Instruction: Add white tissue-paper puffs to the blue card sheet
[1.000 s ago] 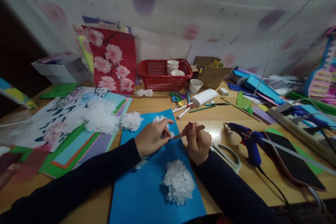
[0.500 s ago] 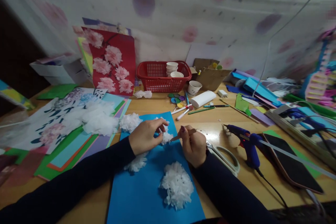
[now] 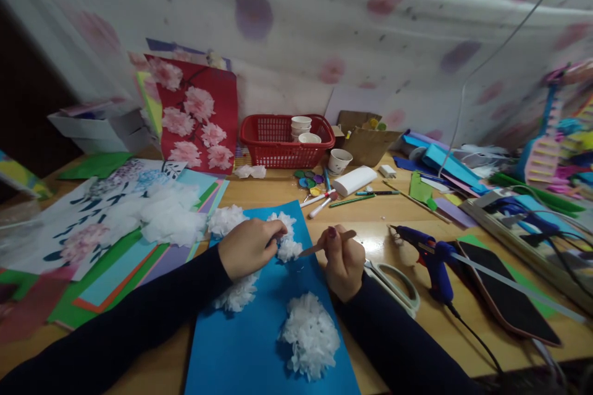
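— Flowered cloth (image 3: 306,24) is hung across the top of the frame, behind a wooden table (image 3: 259,191). What is held?

— Right of centre, a thin flat stick (image 3: 312,249) is gripped in the right hand (image 3: 345,262), its tip at the edge of a small white flower (image 3: 290,251). Just left, the left hand (image 3: 250,250) is poised, fingers bent; whether anything is pinched cannot be told.

— Where is that flower, and how might it handle?

— Below centre, on a blue sheet (image 3: 241,352). Apparently ruffled paper: light, soft, easily crushed, best taken gently by its base.
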{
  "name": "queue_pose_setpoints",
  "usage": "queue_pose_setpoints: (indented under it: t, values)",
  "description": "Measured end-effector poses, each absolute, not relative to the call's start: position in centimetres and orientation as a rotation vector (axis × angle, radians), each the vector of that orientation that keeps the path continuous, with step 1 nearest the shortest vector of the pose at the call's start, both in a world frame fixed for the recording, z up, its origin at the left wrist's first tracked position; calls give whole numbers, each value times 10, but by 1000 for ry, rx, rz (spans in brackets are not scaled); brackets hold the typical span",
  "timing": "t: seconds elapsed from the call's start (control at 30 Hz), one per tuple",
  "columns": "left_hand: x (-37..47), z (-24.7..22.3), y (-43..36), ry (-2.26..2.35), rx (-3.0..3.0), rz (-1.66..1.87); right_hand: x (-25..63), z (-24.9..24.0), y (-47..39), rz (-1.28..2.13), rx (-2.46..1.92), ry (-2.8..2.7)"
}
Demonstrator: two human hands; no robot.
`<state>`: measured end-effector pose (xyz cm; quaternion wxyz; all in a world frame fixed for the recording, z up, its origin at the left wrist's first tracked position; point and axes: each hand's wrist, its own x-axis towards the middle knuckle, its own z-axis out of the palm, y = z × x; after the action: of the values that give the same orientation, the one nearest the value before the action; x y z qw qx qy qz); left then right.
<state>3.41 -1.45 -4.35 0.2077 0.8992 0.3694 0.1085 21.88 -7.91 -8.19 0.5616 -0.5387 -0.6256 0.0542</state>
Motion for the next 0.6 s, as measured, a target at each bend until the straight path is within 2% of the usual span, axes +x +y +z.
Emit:
queue_pose_setpoints:
  t: [0.27,0.37,0.53,0.6]
  values:
    - [20,-17,-8,1046,2514,330,221,-89,-73,268,-1273,-1254]
    - [13,-11,-4,1078,2525,340,220,-86,-74,222,-1295,-1353]
    - [-6,9,6,1169,2581,92,217,-81,-76,93,-1306,-1443]
    - [-21,21,12,1281,2563,95,217,-81,-76,73,-1298,-1477]
